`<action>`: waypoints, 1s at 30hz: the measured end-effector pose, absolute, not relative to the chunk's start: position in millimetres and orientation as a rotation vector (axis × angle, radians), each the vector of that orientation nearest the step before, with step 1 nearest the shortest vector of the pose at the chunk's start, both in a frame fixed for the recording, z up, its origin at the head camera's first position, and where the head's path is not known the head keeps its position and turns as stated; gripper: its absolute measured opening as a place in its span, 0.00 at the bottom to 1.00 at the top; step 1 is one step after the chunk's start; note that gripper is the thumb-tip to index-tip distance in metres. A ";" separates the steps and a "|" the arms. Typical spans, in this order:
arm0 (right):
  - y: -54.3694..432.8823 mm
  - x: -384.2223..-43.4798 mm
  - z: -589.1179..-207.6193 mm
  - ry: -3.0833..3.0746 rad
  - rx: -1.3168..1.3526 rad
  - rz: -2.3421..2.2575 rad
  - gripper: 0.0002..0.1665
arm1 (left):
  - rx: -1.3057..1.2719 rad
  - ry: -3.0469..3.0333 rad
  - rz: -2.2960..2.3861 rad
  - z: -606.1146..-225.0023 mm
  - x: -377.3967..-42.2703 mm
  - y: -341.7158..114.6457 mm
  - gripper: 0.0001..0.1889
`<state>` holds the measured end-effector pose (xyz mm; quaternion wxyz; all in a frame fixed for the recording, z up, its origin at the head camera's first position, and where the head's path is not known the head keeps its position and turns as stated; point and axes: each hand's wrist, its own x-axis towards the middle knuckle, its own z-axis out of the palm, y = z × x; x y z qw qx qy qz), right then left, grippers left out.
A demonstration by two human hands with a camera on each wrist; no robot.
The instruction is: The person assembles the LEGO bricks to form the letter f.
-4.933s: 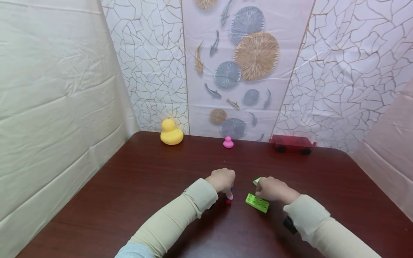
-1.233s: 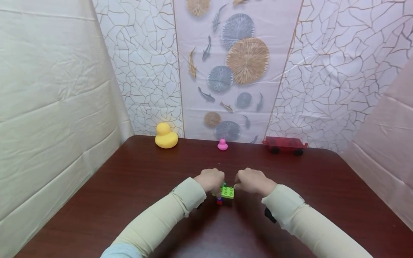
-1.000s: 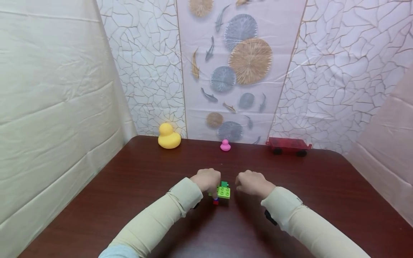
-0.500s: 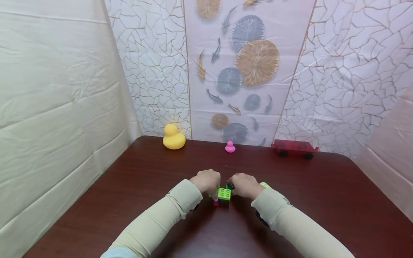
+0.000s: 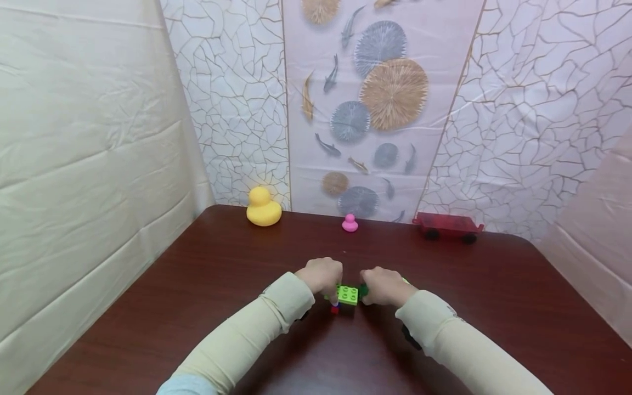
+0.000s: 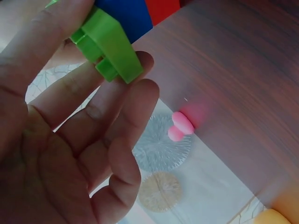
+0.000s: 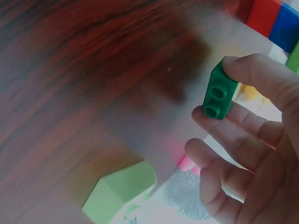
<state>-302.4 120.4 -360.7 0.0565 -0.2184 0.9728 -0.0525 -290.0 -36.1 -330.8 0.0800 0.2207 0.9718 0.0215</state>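
My left hand (image 5: 322,276) grips a small stack of toy building bricks, thumb on the near side. On top of it is a lime green studded brick (image 5: 348,295), above a blue brick (image 6: 128,16) and a red brick (image 5: 335,310). Just to the right, my right hand (image 5: 387,286) pinches a dark green building brick (image 7: 218,91) between thumb and fingertip, its two studs facing the right wrist camera. A pale green sloped brick (image 7: 124,189) lies on the table beyond the right hand, mostly hidden by it in the head view.
Along the back edge of the brown table (image 5: 197,307) stand a yellow duck (image 5: 264,207), a small pink duck (image 5: 350,223) and a red toy wagon (image 5: 448,226) with black wheels. Patterned cloth (image 5: 237,109) hangs behind them.
The lime brick, earlier lying by the right hand, now tops the blue and red bricks. My right hand has taken the dark green brick from behind the stack and brought it to the right side.
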 end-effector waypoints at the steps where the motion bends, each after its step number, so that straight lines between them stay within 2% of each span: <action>1: 122.0 -301.1 -358.4 2.944 -0.654 -0.175 0.17 | 0.666 2.909 0.061 -330.9 -290.2 -34.4 0.11; 17: 137.4 -286.6 -323.7 2.994 -0.738 -0.375 0.21 | 0.691 2.898 0.153 -331.7 -287.4 -17.6 0.11; 23: 134.5 -281.6 -318.7 2.949 -0.759 -0.492 0.19 | 0.672 2.877 0.253 -332.4 -287.9 -19.4 0.10; 30: 128.9 -274.8 -321.8 2.872 -0.937 -0.602 0.17 | 0.688 2.878 0.306 -334.2 -287.6 -20.9 0.10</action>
